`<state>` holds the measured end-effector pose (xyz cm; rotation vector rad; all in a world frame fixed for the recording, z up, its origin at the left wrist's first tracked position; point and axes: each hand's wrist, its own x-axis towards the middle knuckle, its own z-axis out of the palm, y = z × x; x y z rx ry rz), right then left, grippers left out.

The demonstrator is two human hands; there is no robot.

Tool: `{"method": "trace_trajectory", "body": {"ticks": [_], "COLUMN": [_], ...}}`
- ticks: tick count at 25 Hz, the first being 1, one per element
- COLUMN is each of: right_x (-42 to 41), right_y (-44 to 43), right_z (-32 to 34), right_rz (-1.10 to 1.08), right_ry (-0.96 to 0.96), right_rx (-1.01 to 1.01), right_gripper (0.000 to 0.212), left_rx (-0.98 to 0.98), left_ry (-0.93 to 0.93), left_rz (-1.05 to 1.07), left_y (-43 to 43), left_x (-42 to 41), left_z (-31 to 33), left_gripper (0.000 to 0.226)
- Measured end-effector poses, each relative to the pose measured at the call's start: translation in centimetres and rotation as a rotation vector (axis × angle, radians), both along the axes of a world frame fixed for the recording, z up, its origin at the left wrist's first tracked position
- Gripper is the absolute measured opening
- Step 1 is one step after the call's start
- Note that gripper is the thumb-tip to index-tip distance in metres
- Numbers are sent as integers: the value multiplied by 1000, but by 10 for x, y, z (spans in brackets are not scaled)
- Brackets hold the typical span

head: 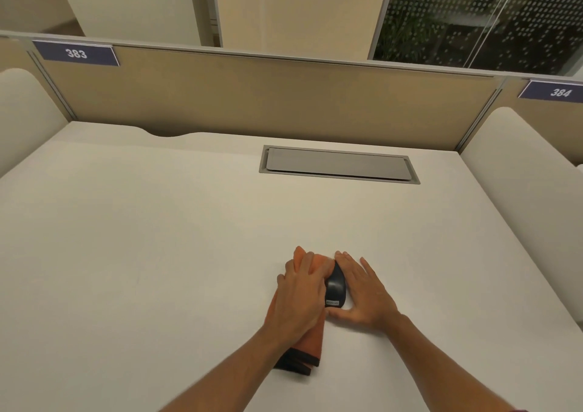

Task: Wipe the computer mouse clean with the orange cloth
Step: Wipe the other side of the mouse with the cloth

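Note:
A black computer mouse (336, 285) lies on the white desk (157, 238), near the front middle. My right hand (362, 291) cups its right side, thumb under its near end and fingers along the far side. My left hand (299, 295) lies flat on the folded orange cloth (312, 339) and presses it against the mouse's left side. The cloth has a dark edge at its near end and pokes out past my fingertips at the far end.
A grey cable hatch (339, 164) is set flush into the desk at the back. A beige partition (268, 96) with number signs 383 and 384 closes the far edge. Low white side dividers (520, 175) stand left and right.

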<state>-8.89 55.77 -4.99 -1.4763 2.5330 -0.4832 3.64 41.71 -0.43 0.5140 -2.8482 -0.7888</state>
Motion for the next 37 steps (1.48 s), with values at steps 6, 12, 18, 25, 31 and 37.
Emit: {"method": "trace_trajectory", "body": {"ticks": [6,12,18,25,31,37], "right_x": [-1,0,1,2,1,1], "right_y": [1,0,2,1,1,1], "right_z": [-1,0,1,2,2,2], "right_rz": [4,2,13,10,11,2], "right_ry": [-8,-31,-12,-8,-10,-22], "right_rx": [9,-13,-20,-19,-10,-10], "right_gripper": [115,109,107,107,108,110], "left_rx": [-122,-77,-337,-266,-196,-201], "left_ry": [109,189,108,94,153,69], "left_rz": [-44,-31,-241,-289,-135,-293], "left_y": [-4,4,10,2,7,-9], "left_x": [40,21,31,50,22,32], "left_z": [-19,3,4,-4,6,-13], "left_gripper": [48,47,44,34,48,40]}}
